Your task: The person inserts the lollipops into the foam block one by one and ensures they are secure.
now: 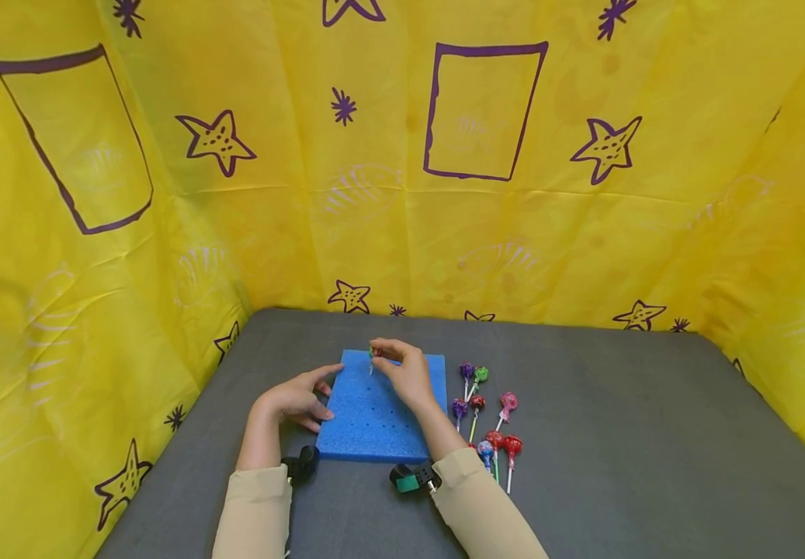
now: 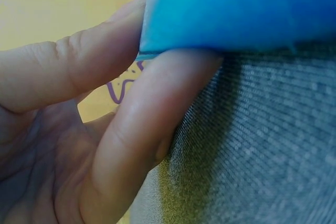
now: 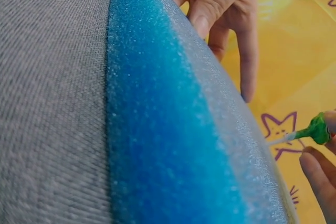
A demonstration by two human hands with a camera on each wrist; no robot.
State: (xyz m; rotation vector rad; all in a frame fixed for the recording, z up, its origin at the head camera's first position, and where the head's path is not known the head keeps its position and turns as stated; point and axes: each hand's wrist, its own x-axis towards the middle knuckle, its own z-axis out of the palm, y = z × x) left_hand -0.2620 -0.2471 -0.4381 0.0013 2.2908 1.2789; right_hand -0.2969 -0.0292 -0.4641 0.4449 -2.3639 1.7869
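A blue foam block (image 1: 370, 435) lies flat on the dark table, with small holes dotted over its top face. My left hand (image 1: 297, 397) rests at its left edge: the thumb and index finger touch the top near the rim, and other fingers lie against the side. In the left wrist view, two digits press at the block's edge (image 2: 236, 11). Over the far part of the foam, my right hand (image 1: 405, 376) pinches a lollipop (image 1: 372, 354) by its green-and-red wrapped head. Its white stick points down, the tip close at the foam's top face in the right wrist view.
To the right of the block lie several wrapped lollipops, among them a purple one (image 1: 467, 370), a green one (image 1: 482, 374), a pink one (image 1: 508, 402) and a red one (image 1: 512, 445). Yellow patterned cloth (image 1: 402, 233) hangs behind the table and at its sides.
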